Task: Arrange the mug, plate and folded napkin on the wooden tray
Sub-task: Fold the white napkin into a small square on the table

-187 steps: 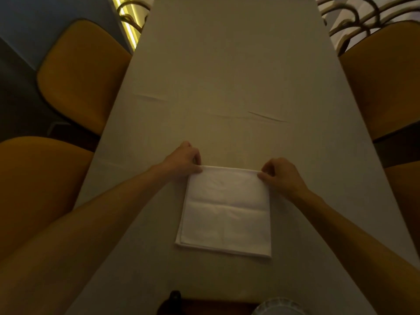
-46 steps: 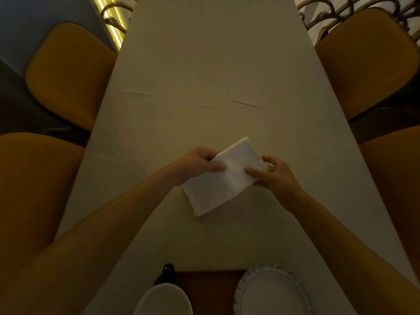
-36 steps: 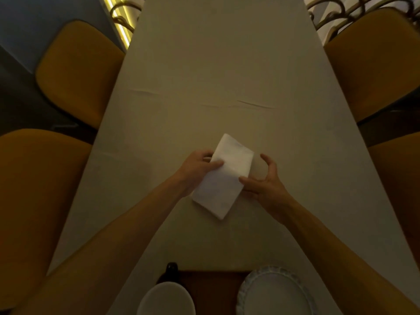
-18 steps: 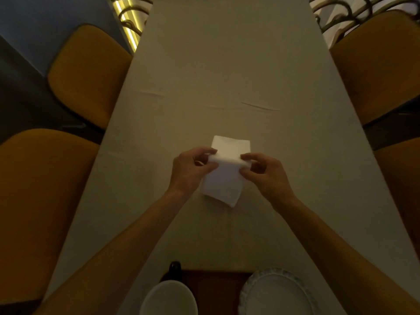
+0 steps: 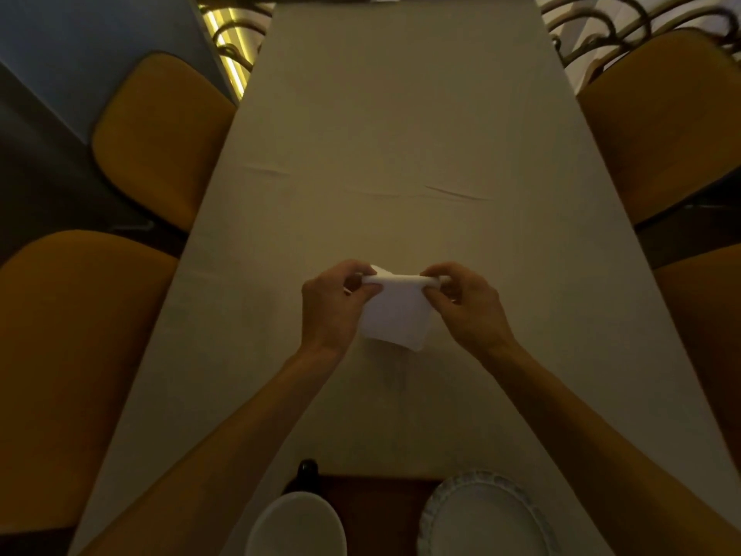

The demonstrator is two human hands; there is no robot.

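Hands meet over the middle of the tabletop (image 5: 401, 134): the left hand (image 5: 335, 305) and the right hand (image 5: 467, 305) each pinch one end of the folded napkin's (image 5: 395, 315) upper fold, each grip closed on the cloth, which hangs down between them. Nearer the person, the wooden tray (image 5: 381, 511) carries the mug (image 5: 296, 525) at left and the plate (image 5: 481, 515) at right.

A matt white cloth napkin (image 5: 395, 315), a smooth creased tablecloth (image 5: 401, 134), and a glossy ceramic-looking plate (image 5: 481, 519).
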